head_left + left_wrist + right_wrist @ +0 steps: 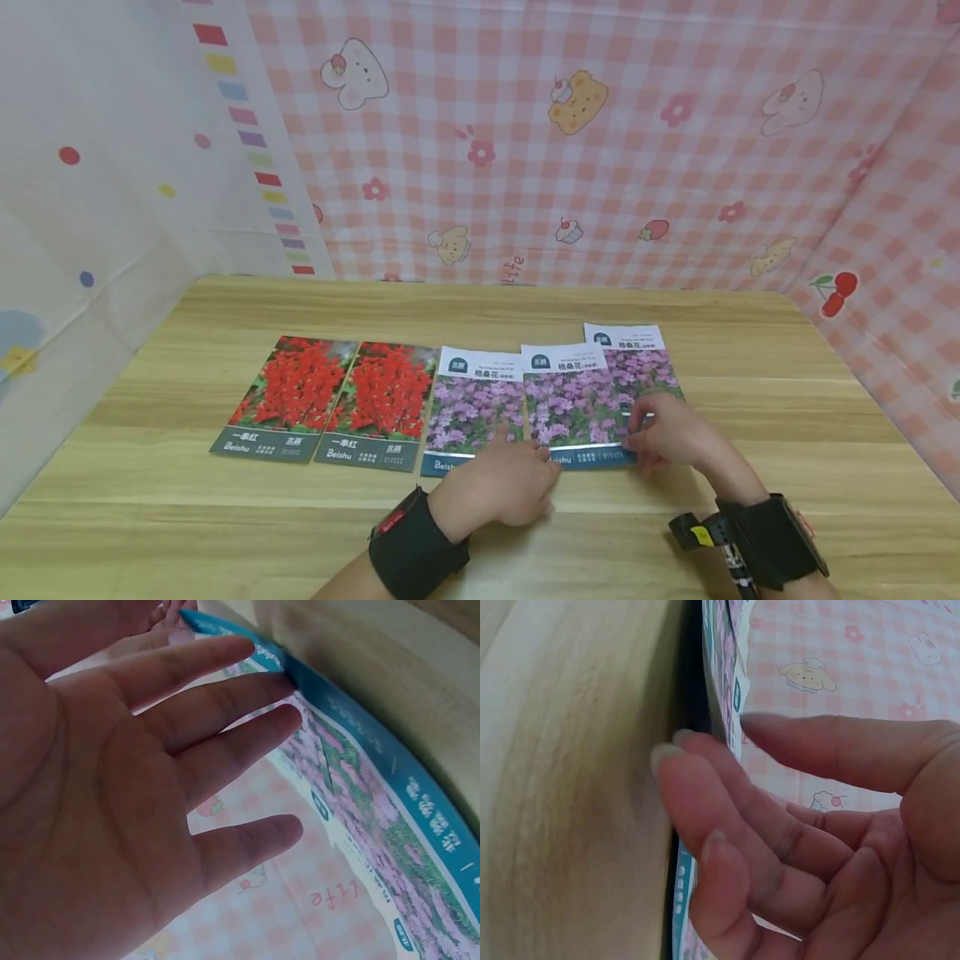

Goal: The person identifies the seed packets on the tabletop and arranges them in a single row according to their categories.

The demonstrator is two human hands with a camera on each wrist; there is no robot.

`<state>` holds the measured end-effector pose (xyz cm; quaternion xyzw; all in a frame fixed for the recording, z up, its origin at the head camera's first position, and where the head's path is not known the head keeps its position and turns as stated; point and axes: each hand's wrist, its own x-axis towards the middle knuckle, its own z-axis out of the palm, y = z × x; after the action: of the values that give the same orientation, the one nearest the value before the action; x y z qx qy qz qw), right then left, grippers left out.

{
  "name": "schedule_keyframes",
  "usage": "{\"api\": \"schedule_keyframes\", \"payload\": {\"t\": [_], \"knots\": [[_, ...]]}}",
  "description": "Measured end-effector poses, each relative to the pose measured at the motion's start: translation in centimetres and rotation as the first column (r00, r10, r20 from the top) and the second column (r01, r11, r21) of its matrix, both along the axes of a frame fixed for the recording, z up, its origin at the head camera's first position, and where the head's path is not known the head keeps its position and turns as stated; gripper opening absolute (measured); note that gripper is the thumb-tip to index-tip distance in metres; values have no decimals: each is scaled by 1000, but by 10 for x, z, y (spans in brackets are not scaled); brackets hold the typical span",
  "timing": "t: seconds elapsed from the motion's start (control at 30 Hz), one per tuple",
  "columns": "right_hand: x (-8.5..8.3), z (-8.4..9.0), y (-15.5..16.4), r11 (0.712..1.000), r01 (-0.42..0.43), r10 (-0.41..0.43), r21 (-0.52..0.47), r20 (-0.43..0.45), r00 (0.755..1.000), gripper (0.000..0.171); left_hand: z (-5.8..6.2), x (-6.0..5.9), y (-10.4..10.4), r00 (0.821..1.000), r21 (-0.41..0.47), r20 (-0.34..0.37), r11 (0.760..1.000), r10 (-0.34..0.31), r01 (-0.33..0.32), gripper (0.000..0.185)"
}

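On the wooden surface (750,350) I see five seed packets in a row, the middle purple packet (573,408) at about six o'clock, my left hand (502,483) flat with straight fingers at its lower left corner, my right hand (667,437) pinching its right edge.

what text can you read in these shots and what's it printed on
"Beishu": bottom band of the left red-flower seed packet.
"Beishu": bottom band of the second red-flower seed packet.
"Beishu", partly hidden by the left hand: left purple-flower seed packet.
"life", seen upside down: pink checked cloth.
Chinese headings and small print on all packets, and the red tag on the left wrist strap: too small to read.
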<state>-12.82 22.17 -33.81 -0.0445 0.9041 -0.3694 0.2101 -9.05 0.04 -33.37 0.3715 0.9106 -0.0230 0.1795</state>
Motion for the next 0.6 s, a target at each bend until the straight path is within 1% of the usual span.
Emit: {"api": "schedule_keyframes", "payload": {"t": [0.07, 0.13, 0.23, 0.3, 0.37, 0.43, 0.47, 0.53, 0.6], "knots": [[1, 0, 0, 1000, -23, 24, 22, -47, 999, 9, 0, 1, 0, 1000, -8, 9, 1000, -2, 2, 44], [2, 0, -1, 996, -47, 56, 72, -126, 990, 11, 1, 2, -1, 1000, -10, 23, 1000, 0, 1, 45], [3, -1, -3, 981, -75, 118, 177, -246, 962, 15, 2, 3, -1, 999, -12, 39, 1000, -3, 3, 45], [4, -3, -7, 967, -88, 163, 240, -312, 936, 21, 2, 4, -1, 999, -10, 48, 1000, -8, 8, 44], [6, -5, -11, 954, -100, 201, 283, -358, 912, 28, 3, 4, -1, 999, -10, 51, 1000, -17, 18, 44], [8, -8, -14, 939, -130, 261, 319, -409, 874, 35, 5, 4, -1, 999, -5, 38, 1000, -27, 27, 44], [9, -9, -15, 927, -147, 296, 344, -435, 851, 38, 5, 4, -2, 999, 4, 28, 1000, -26, 26, 45], [11, -11, -18, 908, -179, 350, 380, -449, 822, 47, 7, 3, -3, 1000, 12, -2, 1000, -7, 7, 48], [13, -12, -20, 892, -219, 394, 396, -440, 807, 55, 8, 2, -5, 999, 9, -36, 1000, 22, -22, 52]]}}
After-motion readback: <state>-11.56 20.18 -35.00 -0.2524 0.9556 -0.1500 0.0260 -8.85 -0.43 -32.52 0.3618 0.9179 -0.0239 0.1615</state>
